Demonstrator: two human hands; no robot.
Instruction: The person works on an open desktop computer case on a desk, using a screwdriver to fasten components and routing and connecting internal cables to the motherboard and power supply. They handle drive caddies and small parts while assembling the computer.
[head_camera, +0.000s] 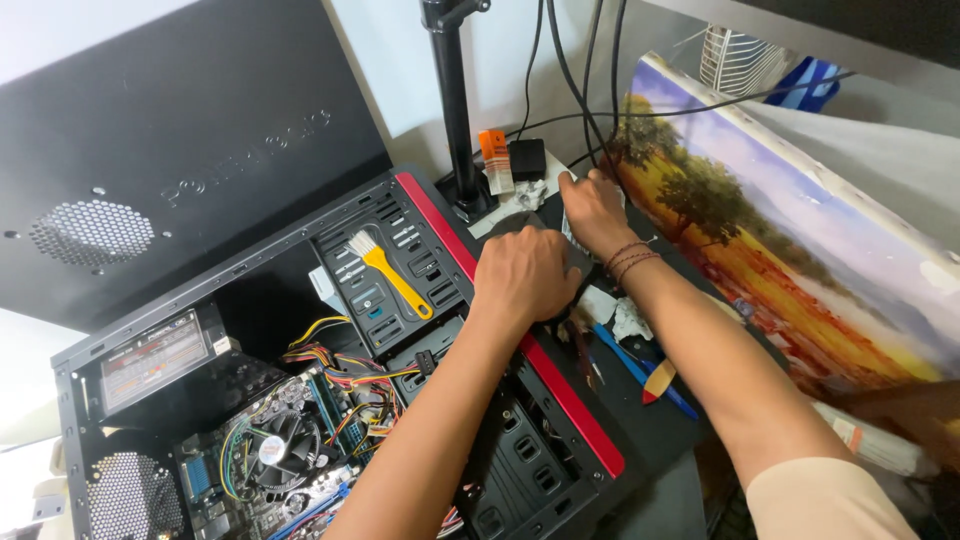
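— Forearms cross over the open computer case (300, 330); why is the left hand (525, 275) bearing down?
— It pins a round dark part (520, 222) flat on the table, fingers curled shut on it.
— And the right hand (592, 208)?
— Just behind, reaching for crumpled tissue (528, 193); its grip I cannot tell. A yellow brush (390, 275) rests on the case.

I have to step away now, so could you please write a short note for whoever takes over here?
Left hand: resting, fingers curled, on the open computer case by its red edge strip; whether it holds anything cannot be told.
Right hand: reaching to crumpled wipes near the monitor stand; grip unclear.
Yellow brush lies on the drive bays. Screwdrivers lie beside the case.
Done: side panel off, inside exposed.
Left: cannot tell from this view.
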